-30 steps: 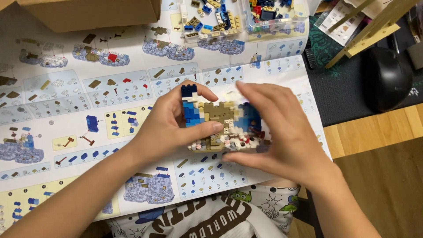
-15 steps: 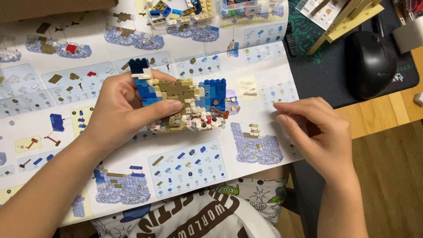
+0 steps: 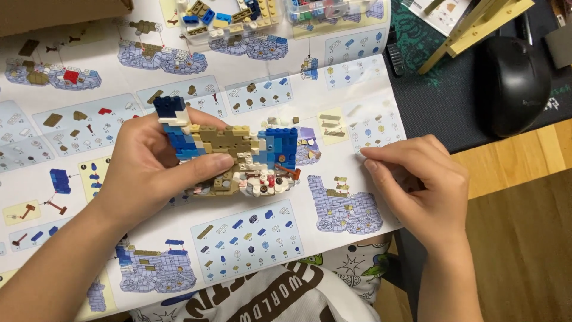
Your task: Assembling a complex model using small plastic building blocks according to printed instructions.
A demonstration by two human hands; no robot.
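Head camera, looking steeply down, close over the bench

The single view centres on the instruction sheet (image 3: pixel 250 238), spread from the frame's left edge to right of centre, with bare bench (image 3: pixel 524 155) right of the sheet.

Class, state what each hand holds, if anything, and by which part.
The left hand grips the brick model by its left end, thumb along the front. The right hand holds nothing visible.

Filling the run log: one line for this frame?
left hand: holds brick model | right hand: fingertips on instruction sheet | mouse: untouched
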